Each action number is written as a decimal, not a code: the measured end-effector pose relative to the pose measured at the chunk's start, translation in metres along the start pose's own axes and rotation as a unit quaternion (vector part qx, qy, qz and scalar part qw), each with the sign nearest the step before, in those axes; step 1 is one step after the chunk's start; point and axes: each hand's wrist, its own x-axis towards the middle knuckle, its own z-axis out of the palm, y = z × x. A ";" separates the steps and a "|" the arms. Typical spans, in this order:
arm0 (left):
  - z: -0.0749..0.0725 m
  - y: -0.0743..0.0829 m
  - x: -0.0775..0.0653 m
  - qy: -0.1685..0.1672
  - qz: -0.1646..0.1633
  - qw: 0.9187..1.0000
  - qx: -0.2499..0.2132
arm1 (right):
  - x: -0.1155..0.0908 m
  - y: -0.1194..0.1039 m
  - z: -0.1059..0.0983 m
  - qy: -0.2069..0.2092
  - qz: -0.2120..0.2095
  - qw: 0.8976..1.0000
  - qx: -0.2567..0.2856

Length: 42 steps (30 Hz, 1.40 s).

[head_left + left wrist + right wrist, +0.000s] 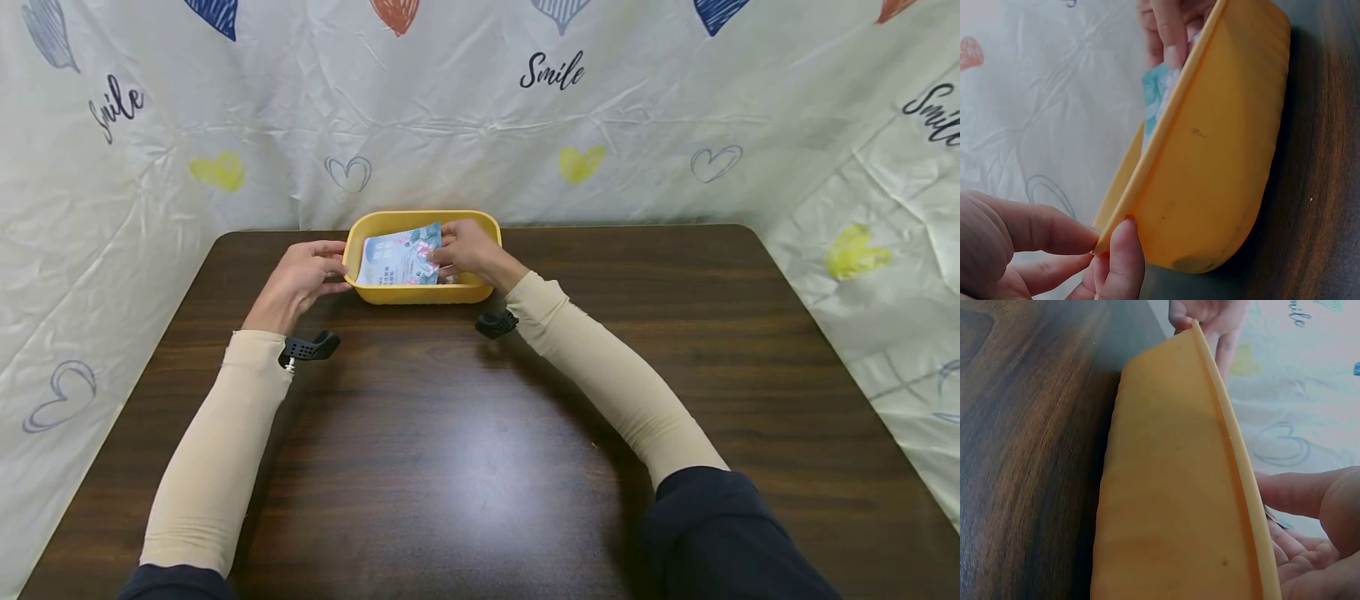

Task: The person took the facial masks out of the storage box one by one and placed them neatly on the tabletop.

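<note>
A yellow plastic basin stands at the table's far edge. Inside it, a light-blue packet with a pink flower print leans with its printed side up. At the basin's left end my left hand pinches the rim; the left wrist view shows the thumb outside and a forefinger at the lip. My right hand reaches in over the right end and grips the packet's right edge. In the right wrist view the basin wall partly hides that hand's fingers, and most of the packet is hidden there.
The basin sits on a dark brown wooden table. Right behind it hangs a white cloth printed with hearts and "Smile". Black wrist straps show on both arms.
</note>
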 end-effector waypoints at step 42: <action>-0.001 -0.003 -0.002 0.005 -0.016 1.000 -0.004 | -0.027 -0.009 -0.046 0.007 0.003 0.992 0.129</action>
